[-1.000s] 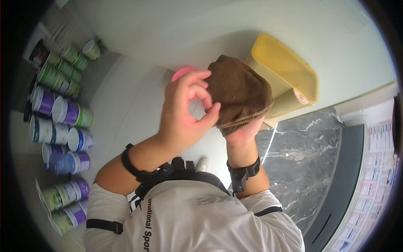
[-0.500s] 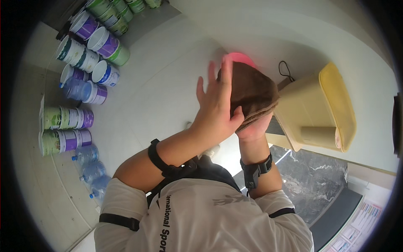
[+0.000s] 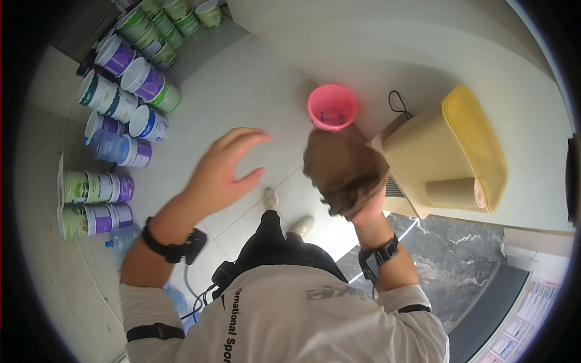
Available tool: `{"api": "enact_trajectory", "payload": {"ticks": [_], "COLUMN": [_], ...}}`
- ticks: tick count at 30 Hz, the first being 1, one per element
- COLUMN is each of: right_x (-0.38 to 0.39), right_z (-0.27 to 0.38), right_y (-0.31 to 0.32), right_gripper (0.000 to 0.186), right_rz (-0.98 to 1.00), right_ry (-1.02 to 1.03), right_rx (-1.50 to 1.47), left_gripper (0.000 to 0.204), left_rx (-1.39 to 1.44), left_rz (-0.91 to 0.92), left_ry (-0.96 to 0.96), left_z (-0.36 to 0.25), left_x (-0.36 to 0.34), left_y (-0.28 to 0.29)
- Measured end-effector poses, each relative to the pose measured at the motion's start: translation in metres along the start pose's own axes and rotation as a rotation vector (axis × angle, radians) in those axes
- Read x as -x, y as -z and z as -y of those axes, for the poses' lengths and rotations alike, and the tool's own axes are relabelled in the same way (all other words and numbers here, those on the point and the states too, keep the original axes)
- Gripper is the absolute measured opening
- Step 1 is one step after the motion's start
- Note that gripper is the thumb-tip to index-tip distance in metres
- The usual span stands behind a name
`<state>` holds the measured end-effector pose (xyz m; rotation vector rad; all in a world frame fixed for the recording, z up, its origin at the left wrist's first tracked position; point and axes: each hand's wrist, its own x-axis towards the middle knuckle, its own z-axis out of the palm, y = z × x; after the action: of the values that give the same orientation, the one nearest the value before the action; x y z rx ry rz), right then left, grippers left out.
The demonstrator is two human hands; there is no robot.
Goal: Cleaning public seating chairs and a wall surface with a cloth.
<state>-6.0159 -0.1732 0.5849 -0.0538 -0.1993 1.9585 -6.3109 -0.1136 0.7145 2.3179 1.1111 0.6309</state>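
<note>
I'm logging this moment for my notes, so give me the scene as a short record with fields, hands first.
Left hand: open, nothing in it
Right hand: under the brown cloth, most fingers hidden
Cloth position: right of the left hand, apart from it
Floor: pink bucket, upright, beyond the cloth
Left side: stacked tubs, green, purple and white

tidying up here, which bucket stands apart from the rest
The pink bucket, alone beyond the brown cloth on the right hand; the white, green and purple buckets are grouped at left.
</note>
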Motion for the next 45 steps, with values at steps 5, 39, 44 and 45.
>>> {"api": "enact_trajectory", "payload": {"ticks": [5,39,44,45], "right_x": [0.122,0.005,-0.007,-0.044], "right_z": [0.026,0.333,0.372,0.361], "right_y": [0.038,-0.353,-0.345,-0.341], "right_gripper": [0.082,0.067,0.060,0.063], "right_rz": [-0.693,-1.488,-2.036,-1.931], "right_ry": [0.234,2.548,2.374,2.407], "right_rx": [0.124,2.402,3.094,3.042], "left_gripper": [0.039,0.033,0.032,0.032], "left_rx": [-0.143,-0.305,-0.255,-0.239], "left_rz": [0.204,-0.099,-0.174,-0.174], "left_ry": [0.102,0.054,0.098,0.111], "left_z": [0.021,0.301,0.411,0.421], "left_x": [0.012,-0.110,-0.105,-0.111], "left_y": [0.063,0.282,0.295,0.292]}}
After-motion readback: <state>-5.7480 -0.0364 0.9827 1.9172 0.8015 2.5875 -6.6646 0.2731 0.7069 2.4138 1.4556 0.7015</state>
